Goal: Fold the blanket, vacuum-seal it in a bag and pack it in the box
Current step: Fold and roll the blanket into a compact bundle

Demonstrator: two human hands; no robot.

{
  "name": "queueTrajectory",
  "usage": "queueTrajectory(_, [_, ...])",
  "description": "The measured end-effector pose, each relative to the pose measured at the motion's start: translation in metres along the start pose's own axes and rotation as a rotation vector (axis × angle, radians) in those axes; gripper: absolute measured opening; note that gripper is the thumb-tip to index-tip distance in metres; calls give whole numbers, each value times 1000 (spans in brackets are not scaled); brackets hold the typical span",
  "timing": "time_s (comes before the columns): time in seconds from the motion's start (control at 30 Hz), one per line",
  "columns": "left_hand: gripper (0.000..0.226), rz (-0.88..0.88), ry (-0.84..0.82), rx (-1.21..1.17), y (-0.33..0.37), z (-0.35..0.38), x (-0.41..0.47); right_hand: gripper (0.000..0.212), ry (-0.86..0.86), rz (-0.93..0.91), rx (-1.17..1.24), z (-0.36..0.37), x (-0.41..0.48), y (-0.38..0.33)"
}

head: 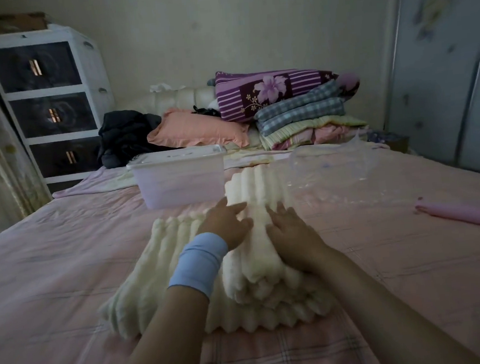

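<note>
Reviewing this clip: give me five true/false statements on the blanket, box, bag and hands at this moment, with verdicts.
1. Both the left hand and the right hand rest flat on the cream blanket. True.
2. The clear storage box has its lid off. False: the lid is on.
3. The blanket is already inside the vacuum bag. False: the bag lies on the bed beyond the blanket, which is still being folded.
4. A light blue wristband sits on the left wrist. True.
5. The pink tube lies on top of the box. False: it lies on the bed at the far right.
</note>
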State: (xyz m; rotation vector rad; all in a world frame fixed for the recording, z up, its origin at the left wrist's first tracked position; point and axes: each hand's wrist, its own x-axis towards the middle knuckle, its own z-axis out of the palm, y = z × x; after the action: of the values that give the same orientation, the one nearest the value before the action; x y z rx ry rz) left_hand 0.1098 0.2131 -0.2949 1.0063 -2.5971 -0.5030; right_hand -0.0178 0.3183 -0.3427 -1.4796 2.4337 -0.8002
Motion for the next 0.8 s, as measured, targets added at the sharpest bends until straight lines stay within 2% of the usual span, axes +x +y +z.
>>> queueTrajectory(0.07, [48, 86, 74, -141, -2, 1, -2, 58, -44, -45, 13, 10, 4, -19])
queueTrajectory(0.13, [47, 124, 8, -237, -5, 11, -8, 60, -48, -90, 214, 11, 8, -29])
queueTrajectory(0.2, [49, 134, -96, -186, -15, 22, -9, 58, -99, -91, 506, 1, 5, -20])
queueTrajectory(0.27, [54, 107, -155, -165, -24, 24, -6, 63, -114, -105, 605, -9, 1, -7])
queueTrajectory(0.37, [60, 9, -200, -180, -34, 16, -5, 67, -27, -123, 363, -11, 0, 6])
queueTrajectory(0.43, [60, -13, -238, -177, -42, 10, -6, 78, -31, -47, 270, -5, -3, 4])
queueTrajectory(0.57, [57, -83, -259, -33, -62, -9, -12, 63, -107, -60, 169, 15, 2, -31])
queueTrajectory(0.67, [50, -111, -129, 71, -73, -29, -15, 61, -142, -66, 7, 33, 11, -60])
queueTrajectory(0.73, [47, -78, 13, -38, -77, -36, -15, 60, -167, -98, -59, 45, 18, -77])
queueTrajectory(0.8, [46, -51, 67, -226, -76, -34, -19, 59, -213, -145, -69, 55, 25, -92])
